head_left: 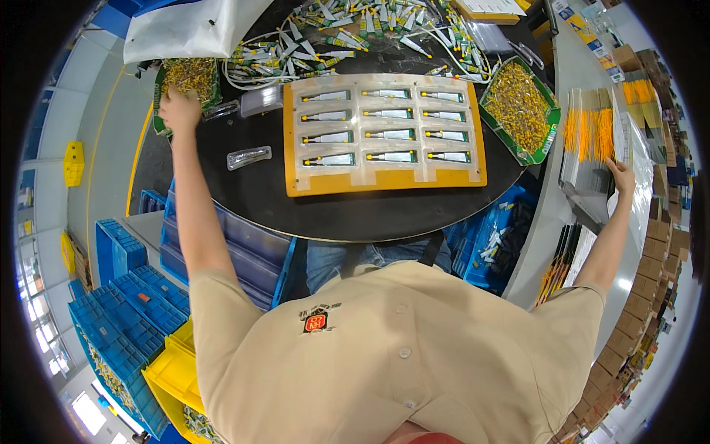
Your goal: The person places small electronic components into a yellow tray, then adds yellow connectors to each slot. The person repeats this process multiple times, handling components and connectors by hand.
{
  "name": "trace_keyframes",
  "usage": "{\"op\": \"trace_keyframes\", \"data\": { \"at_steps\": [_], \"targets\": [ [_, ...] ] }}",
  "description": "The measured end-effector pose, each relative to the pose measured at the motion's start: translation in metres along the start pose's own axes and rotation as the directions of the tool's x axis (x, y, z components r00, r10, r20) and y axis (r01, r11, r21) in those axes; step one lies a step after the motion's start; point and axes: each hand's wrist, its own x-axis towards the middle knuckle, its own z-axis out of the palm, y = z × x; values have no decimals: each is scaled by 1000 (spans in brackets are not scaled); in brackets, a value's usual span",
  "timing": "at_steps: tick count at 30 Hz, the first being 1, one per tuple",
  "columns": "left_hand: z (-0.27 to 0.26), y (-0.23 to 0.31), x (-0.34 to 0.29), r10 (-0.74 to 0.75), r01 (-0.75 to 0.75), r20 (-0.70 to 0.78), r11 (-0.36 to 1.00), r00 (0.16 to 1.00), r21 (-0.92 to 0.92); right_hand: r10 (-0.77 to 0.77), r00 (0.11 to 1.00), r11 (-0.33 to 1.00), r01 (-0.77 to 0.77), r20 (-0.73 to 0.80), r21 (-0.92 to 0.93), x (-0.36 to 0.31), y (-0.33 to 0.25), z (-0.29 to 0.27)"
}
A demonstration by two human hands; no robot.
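Observation:
My left hand (180,111) reaches over a green carton (215,87) at the far left, its fingers curled at the small yellow caps (194,74) in it; whether it holds any is hidden. Stretched far to the right, my right hand (623,177) pinches the near edge of a stack of cards with orange print (588,137). Between my arms, a yellow-framed board (384,182) carries a clear blister sheet (352,118). Each pocket holds one small white-and-green tube (390,134) with a yellow tip, lying on its side.
Many loose tubes (370,26) lie at the table's back. A second green carton of yellow caps (518,111) stands right of the board. Clear blister packs (249,157) lie left. Blue crates (222,244) and a yellow crate (174,370) stand below left, another blue bin (484,248) below right.

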Motion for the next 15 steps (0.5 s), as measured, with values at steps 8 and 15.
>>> {"op": "trace_keyframes", "data": {
  "at_steps": [8, 15],
  "targets": [
    [-22, 120, -156, 392, -396, -137, 719, 910, -572, 16, 982, 948, -74, -186, -308, -42, -33, -16],
    [-75, 109, -162, 291, -324, -160, 705, 943, -631, -331, 566, 649, 717, -756, 253, -235, -199, -4]
  ]
}}
